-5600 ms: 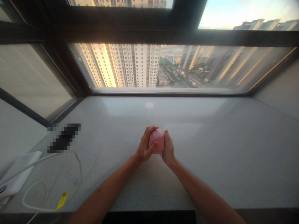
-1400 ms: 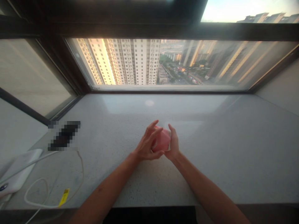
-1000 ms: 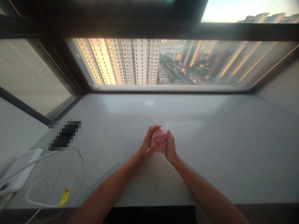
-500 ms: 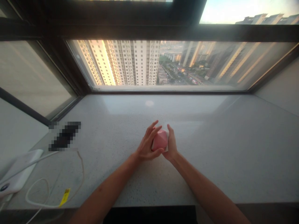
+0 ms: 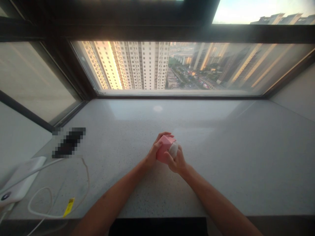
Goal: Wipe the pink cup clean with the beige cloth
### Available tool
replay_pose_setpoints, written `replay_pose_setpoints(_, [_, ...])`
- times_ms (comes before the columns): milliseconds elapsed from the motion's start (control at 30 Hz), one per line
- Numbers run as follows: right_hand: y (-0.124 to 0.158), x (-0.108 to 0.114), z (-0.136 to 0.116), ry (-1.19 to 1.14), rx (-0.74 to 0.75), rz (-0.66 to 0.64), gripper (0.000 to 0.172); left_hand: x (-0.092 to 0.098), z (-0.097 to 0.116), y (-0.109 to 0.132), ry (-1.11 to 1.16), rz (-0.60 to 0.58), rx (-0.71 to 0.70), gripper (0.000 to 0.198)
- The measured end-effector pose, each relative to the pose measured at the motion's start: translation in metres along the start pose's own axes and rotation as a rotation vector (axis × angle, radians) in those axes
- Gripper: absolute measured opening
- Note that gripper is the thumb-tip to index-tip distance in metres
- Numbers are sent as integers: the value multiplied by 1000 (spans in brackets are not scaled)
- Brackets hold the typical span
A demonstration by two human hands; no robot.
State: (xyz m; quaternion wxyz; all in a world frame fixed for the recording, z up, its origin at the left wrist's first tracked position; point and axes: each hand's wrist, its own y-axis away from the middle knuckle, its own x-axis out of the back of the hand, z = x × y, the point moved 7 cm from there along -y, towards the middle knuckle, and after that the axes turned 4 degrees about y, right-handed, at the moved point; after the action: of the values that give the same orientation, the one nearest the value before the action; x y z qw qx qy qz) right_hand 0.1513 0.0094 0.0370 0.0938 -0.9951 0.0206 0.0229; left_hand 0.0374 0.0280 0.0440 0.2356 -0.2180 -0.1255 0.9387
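Note:
A pink, angular, faceted object [image 5: 164, 151] is held over the middle of the windowsill, between both hands. My left hand [image 5: 155, 150] is closed around its left and far side, fingers over the top. My right hand [image 5: 177, 161] is closed around a soft-looking white wad [image 5: 173, 149], perhaps tissue or cloth, which lies against the pink object's right side. The right thumb also touches the pink surface. What kind of thing the pink object is, and its underside, I cannot make out.
A pale speckled windowsill [image 5: 233, 157] stretches below a dark-framed window [image 5: 157, 97]. At left lie a blurred-out dark item [image 5: 70, 142], a white device [image 5: 24, 177] and a looped white cable [image 5: 46, 214] with a yellow tag [image 5: 69, 207].
The pink object has turned in my hands, showing more of the white wad at its right. My left fingers have wrapped over its far side; my right thumb has come round to its front.

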Motion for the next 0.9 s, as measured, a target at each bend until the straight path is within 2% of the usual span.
replay_pose_setpoints(100, [-5, 5, -5, -5, -22, 106, 59, 5, 5, -2, -100, -14, -63, 71])
replay_pose_setpoints(167, [-12, 2, -4, -177, -153, 129, 64, 3, 16, -1, -296, -88, -205, 87])
replay_pose_setpoints(233, [-17, -8, -2, -400, -310, 88, 66, -3, 25, 2, -536, -183, -352, 98])
replay_pose_setpoints(300, [-18, -15, 0, -539, -404, 58, 65, -6, 27, 5, -700, -219, -440, 93])
replay_pose_setpoints(333, [-17, -15, 1, -551, -405, 68, 64, -6, 28, 6, -727, -206, -463, 86])
replay_pose_setpoints(433, [-10, -4, 4, -382, -223, 141, 61, 0, 24, 8, -615, -113, -438, 70])
replay_pose_setpoints(500, [-3, 2, 2, -174, -40, 136, 55, 5, 16, 8, -445, -68, -334, 65])
replay_pose_setpoints(567, [2, 4, 1, -27, 43, 120, 49, 7, 9, 7, -321, -48, -226, 64])
replay_pose_setpoints(600, [2, 5, 2, -6, 27, 128, 49, 6, 8, 7, -304, -45, -193, 64])
replay_pose_setpoints(667, [-2, 6, 3, -78, -79, 164, 52, 5, 12, 5, -353, -35, -213, 71])
replay_pose_setpoints(800, [-14, -3, 2, -430, -312, 164, 60, -7, 27, 4, -620, -146, -420, 90])
replay_pose_setpoints(900, [-14, -3, 1, -449, -301, 187, 61, -5, 27, 5, -671, -148, -468, 76])
